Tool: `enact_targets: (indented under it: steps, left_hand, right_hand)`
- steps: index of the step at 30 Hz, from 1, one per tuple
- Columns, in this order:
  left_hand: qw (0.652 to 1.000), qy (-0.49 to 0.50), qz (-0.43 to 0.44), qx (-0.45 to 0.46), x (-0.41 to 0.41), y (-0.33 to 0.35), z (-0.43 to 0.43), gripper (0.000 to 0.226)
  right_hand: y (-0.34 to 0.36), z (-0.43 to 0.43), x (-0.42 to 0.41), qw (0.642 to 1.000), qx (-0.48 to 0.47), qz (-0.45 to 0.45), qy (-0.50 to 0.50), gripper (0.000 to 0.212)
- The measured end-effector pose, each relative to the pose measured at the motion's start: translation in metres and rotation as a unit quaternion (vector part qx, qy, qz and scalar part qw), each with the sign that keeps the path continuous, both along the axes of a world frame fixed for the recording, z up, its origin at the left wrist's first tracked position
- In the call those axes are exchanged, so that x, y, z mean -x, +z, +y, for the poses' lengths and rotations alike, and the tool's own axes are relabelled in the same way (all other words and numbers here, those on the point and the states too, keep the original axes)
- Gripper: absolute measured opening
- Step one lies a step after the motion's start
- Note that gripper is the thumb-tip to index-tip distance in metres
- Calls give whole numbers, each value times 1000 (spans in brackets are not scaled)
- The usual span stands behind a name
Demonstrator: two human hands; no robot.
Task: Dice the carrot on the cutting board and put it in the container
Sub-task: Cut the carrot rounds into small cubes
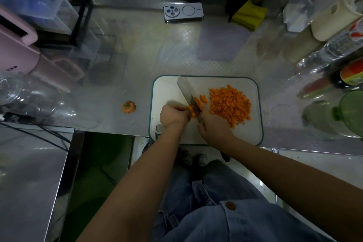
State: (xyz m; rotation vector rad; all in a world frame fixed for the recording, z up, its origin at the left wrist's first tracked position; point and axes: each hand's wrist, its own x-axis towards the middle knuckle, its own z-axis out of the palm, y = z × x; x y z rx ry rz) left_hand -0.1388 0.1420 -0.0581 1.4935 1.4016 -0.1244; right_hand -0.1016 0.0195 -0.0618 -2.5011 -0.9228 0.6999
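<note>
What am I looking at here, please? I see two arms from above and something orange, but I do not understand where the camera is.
There is no machine here. One camera sits on a person's head and looks down, so the two arms are that person's own. The person stands at a steel counter, and a white cutting board lies on it. The left hand holds the uncut carrot piece down on the board. The right hand grips a broad knife, with its blade at that piece. The orange heap further right on the board is diced carrot. Left of the board, on the counter, lies the cut-off carrot top. Farther back lies a phone, face down.
</note>
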Motion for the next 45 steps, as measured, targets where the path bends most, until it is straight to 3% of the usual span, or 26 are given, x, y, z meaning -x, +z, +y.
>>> enact_targets:
  steps: [4, 9, 13, 24, 36, 41, 45]
  left_hand:
    - [1000, -3, 1, -15, 2, 7, -4, 7]
    - [999, -3, 1, -44, 3, 9, -9, 16]
    - [999, 1, -1, -50, 6, 8, -10, 16]
    - [999, 9, 0, -32, 4, 5, -7, 6]
    - [1000, 13, -1, -2, 3, 2, -3, 14]
    - [999, 20, -21, 17, 6, 3, -3, 9]
    - [998, 41, -28, 39, 7, 6, -3, 13]
  right_hand:
    - [1, 3, -2, 1000, -27, 1, 2, 70]
    - [6, 0, -7, 998, -55, -20, -8, 59]
    - [13, -5, -2, 998, -60, -26, 1, 63]
    - [10, -14, 7, 1000, -19, -12, 14, 33]
    - [-2, 6, 3, 1000, -29, -13, -2, 67]
    - [3, 10, -6, 999, -48, 15, -16, 61]
    - [12, 2, -7, 998, -58, -29, -20, 60]
